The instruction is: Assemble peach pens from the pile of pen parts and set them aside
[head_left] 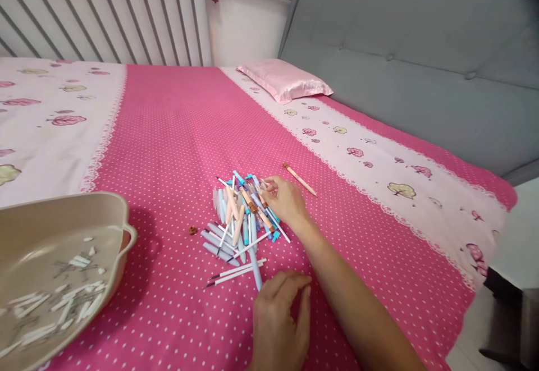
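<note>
A loose pile of pen parts lies on the pink dotted bedspread: lavender pen barrels point(255, 270), peach barrels point(238, 226), white refills with dark tips point(233, 274) and blue pieces point(238, 178). My right hand point(286, 200) reaches over the pile's right side, its thumb and fingertips closed among the parts; what they pinch is unclear. Nearer to me, my left hand point(280, 315) is curled with thumb and fingertips close together. A lavender barrel's end meets its knuckles, and anything inside the fingers is hidden.
A beige basin point(122, 208) at left holds white pieces and thin metal bits. One peach pen point(300, 179) lies right of the pile, and a small brown piece point(192, 230) lies left. Further back are a pink pillow point(284, 79), grey headboard point(400, 51) and white radiator point(105, 17).
</note>
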`<state>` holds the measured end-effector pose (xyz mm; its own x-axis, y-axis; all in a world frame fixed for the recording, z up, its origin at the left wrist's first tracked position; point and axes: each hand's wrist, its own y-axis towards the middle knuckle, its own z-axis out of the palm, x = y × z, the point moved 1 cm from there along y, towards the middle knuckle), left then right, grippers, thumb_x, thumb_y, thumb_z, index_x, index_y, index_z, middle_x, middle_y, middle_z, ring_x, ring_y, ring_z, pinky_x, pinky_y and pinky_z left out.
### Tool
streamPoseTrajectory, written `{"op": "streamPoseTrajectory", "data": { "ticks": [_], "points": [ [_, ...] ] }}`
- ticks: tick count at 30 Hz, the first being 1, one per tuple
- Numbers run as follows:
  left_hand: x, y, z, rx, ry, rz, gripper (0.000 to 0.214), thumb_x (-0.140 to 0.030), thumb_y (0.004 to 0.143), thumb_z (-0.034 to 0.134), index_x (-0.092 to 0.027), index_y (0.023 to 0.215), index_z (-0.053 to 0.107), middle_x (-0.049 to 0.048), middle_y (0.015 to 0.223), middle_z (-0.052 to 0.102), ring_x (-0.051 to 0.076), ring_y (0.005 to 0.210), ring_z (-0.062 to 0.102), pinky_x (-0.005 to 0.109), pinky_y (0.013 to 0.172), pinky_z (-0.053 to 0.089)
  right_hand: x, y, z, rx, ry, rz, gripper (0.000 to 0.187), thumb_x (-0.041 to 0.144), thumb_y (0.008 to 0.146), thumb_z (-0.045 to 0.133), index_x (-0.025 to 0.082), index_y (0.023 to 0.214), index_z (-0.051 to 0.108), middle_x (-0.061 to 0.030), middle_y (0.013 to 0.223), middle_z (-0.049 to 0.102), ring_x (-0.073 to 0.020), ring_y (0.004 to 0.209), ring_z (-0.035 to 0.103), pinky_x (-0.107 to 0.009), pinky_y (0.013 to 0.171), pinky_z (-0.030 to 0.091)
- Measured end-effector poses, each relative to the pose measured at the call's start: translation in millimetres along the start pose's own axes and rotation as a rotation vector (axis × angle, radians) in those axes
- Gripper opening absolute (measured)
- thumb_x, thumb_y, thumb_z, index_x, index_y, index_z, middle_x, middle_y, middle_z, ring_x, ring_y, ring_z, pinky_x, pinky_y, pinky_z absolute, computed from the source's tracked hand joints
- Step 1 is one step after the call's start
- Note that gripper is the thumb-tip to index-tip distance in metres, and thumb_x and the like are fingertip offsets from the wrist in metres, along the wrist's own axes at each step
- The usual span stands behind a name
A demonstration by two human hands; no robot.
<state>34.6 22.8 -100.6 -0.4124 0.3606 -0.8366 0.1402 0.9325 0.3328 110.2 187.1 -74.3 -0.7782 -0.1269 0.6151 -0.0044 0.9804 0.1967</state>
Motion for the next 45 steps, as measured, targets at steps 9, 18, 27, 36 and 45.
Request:
{"op": "streamPoseTrajectory", "data": {
  "ticks": [9,18,27,36,45],
  "points": [
    [-0.1,3.4,-7.9,-0.127,0.045,0.026,0.022,-0.010,0.082,0.050,-0.020,0.097,0.063,0.0056,0.091,0.068,0.016,0.085,0.065,0.026,0.076,0.053,-11.9,-1.9,15.4,0.037,0.176,0.034,0.033,0.013,0.071,0.057,0.018,0.102,0.063,-0.0028,0.075,0.066,-0.0178,0.070,0.062,-0.030,0.069,0.048],
    [9.3,10.2,-22.7,-0.298,-0.039,-0.229,0.027,-0.025,0.083,0.054,-0.019,0.109,0.056,0.0042,0.082,0.063,0.016,0.073,0.062,0.031,0.072,0.051,-17.3,-23.9,-13.5,0.284,1.112,0.106,0.048,0.027,0.071,0.065,0.024,0.117,0.051,0.0032,0.073,0.059,-0.0075,0.057,0.054,-0.018,0.051,0.044],
    [13.9,10.8,-27.5,-0.394,-0.106,-0.328,0.022,-0.031,0.082,0.058,-0.019,0.100,0.057,0.0030,0.081,0.060,0.014,0.071,0.057,0.026,0.067,0.047,-28.6,-24.8,-5.7,0.210,0.762,-0.014,0.036,0.029,0.075,0.061,0.018,0.109,0.058,0.0019,0.072,0.056,-0.0083,0.057,0.052,-0.020,0.052,0.041],
    [17.4,16.9,-37.1,-0.435,-0.046,-0.289,0.017,-0.028,0.081,0.058,-0.018,0.094,0.060,0.0022,0.078,0.060,0.013,0.065,0.057,0.027,0.064,0.048,-25.4,-29.5,-0.2,0.079,0.206,-0.182,0.040,0.029,0.073,0.063,0.020,0.111,0.060,-0.0034,0.091,0.062,-0.0126,0.065,0.053,-0.028,0.066,0.045],
    [51.3,29.5,-79.7,-0.585,0.186,-0.345,0.022,-0.029,0.080,0.056,-0.018,0.098,0.061,0.0043,0.086,0.061,0.018,0.077,0.058,0.033,0.075,0.047,-4.9,-37.9,1.0,0.074,0.192,-0.320,0.025,0.017,0.082,0.053,0.022,0.103,0.065,-0.0028,0.091,0.064,-0.0157,0.076,0.056,-0.029,0.072,0.045]
  ]
}}
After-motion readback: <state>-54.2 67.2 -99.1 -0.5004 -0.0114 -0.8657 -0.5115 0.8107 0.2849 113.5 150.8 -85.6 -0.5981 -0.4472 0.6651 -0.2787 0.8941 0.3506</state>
